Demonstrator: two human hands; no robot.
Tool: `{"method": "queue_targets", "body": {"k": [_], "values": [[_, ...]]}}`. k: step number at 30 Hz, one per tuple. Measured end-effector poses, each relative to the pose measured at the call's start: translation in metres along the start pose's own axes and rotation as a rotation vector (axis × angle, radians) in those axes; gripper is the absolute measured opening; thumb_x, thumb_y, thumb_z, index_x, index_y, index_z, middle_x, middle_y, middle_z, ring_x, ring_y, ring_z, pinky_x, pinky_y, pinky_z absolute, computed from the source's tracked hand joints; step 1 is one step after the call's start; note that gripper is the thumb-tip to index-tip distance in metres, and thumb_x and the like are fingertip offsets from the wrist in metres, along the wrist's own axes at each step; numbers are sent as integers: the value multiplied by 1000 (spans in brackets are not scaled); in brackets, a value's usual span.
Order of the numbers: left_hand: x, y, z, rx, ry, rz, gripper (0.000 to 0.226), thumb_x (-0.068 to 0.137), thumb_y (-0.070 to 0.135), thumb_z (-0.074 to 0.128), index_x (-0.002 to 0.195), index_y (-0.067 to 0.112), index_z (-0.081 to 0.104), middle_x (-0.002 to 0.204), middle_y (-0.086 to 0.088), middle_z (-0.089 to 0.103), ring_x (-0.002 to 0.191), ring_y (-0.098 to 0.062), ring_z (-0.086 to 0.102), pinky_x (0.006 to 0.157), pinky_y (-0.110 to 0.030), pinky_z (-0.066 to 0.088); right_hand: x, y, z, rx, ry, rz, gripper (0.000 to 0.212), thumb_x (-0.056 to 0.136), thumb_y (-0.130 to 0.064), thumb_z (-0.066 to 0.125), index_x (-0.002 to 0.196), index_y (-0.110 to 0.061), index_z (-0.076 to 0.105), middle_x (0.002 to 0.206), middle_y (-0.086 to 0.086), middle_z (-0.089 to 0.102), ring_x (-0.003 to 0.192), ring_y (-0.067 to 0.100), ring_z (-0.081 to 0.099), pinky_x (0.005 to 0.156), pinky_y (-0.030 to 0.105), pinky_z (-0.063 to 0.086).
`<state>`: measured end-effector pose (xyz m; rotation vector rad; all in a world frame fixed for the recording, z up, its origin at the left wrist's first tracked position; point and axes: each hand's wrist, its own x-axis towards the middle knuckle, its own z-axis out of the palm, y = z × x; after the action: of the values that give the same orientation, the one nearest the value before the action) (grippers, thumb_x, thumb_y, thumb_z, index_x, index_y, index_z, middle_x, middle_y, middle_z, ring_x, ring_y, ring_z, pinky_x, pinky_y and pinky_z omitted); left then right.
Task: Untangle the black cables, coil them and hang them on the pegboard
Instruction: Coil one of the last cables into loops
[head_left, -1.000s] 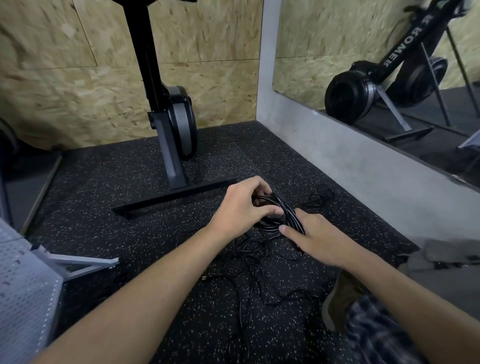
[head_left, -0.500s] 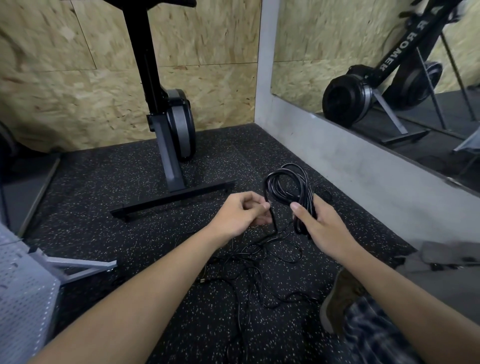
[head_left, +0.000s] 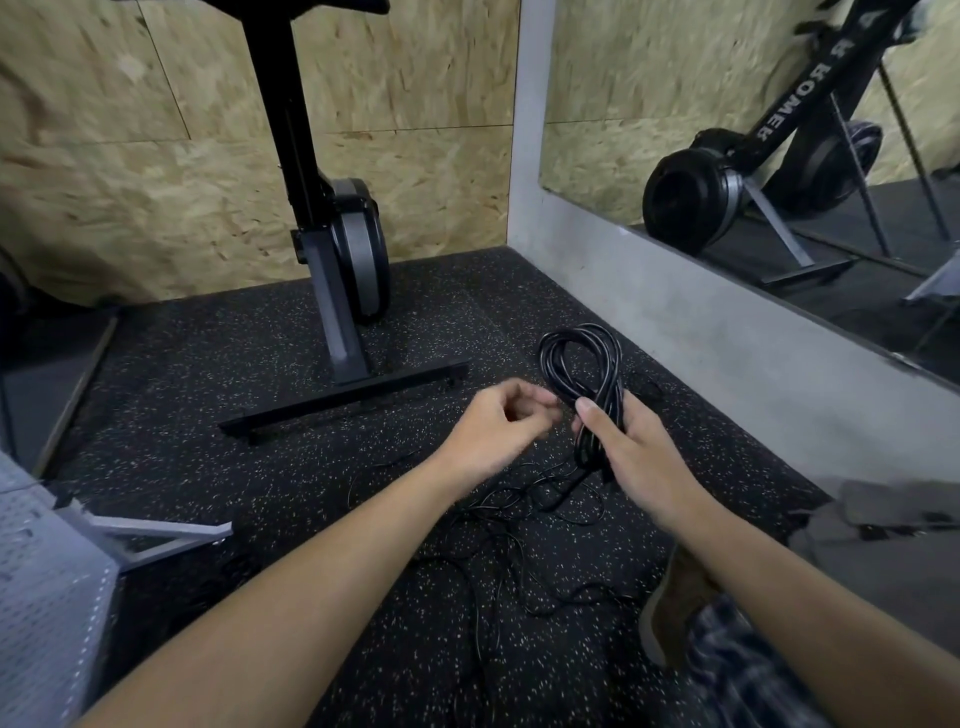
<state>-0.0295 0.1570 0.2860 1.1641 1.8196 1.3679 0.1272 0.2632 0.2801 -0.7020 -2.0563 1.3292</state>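
One coil (head_left: 579, 358) of black cable stands upright in right hand (head_left: 644, 462), fingers wrapped round its lower end; left hand (head_left: 493, 431) just beside, fingers curled, blur hides any strand held; one loose tangle (head_left: 519, 514) on floor (head_left: 260, 467) beneath, bounded by rower foot (head_left: 343, 400), wall (head_left: 727, 353), one pegboard (head_left: 47, 597) far left.

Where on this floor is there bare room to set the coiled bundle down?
Bare floor lies between the rower's base bar and the pegboard's foot, and again behind that bar toward the concrete ledge. Crowded: loose cables sprawl beneath the left hand and the right hand, which grips the coil, up to the shoe.
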Motion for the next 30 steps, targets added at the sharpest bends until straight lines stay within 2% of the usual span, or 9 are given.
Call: {"method": "queue_targets", "body": {"k": [4,8,12,14,17,21,24,27,30], "values": [[-7,-15,7,158,-393,-101,44,96,-4,55,131,21,61,123,13,66,121,-3,59,106,-23,44,2,-6,1,70,-27,30,29,106,-34,56,95,-9,66,79,-4,68,73,9,63,75,32,50],[-6,-32,20,188,-447,-136,50,96,-6,62,140,17,55,142,-2,61,136,-13,51,112,-30,42,1,-8,-1,122,-35,32,28,106,-35,57,95,-10,67,87,13,69,79,22,64,86,54,53],[-6,-38,28,190,-476,-153,55,101,6,63,147,30,44,151,4,54,134,-8,47,109,-26,36,0,-10,-2,231,-47,61,24,106,-31,58,93,-14,68,87,9,70,85,26,65,86,52,54],[-5,-42,29,287,-470,-119,45,103,18,63,143,33,50,145,6,58,135,-10,50,113,-29,36,0,-11,-3,273,-75,72,23,105,-31,59,96,-13,68,90,8,70,87,28,66,83,50,55],[-3,-49,26,474,-435,-42,18,104,27,60,122,28,65,119,5,68,116,-13,62,107,-35,47,2,-9,-5,140,-80,6,26,104,-36,59,98,-12,67,94,11,71,90,30,70,87,46,56],[-1,-55,11,533,-386,-58,12,104,32,61,104,23,68,101,5,70,95,-14,65,86,-31,49,6,-1,-13,-178,-31,-44,16,104,-40,57,104,-25,62,95,-10,68,85,-5,62,78,19,43],[0,-57,-1,614,-375,-76,14,105,34,61,97,24,65,89,5,68,79,-13,63,73,-29,48,11,7,-20,-284,-2,-14,20,103,-45,57,120,-33,55,107,-21,65,97,-8,60,79,13,41],[2,-45,-8,695,-335,77,13,103,35,63,99,23,68,93,8,65,85,-12,63,82,-36,55,14,13,-25,-421,14,6,23,104,-42,56,119,-25,54,102,-12,67,89,0,61,69,17,42],[3,-22,-11,712,-164,351,15,99,31,70,102,17,75,96,9,64,89,-7,61,86,-31,54,17,17,-26,-606,-68,-27,29,105,-40,55,125,-19,52,103,-3,67,89,15,63,76,32,48]]}}
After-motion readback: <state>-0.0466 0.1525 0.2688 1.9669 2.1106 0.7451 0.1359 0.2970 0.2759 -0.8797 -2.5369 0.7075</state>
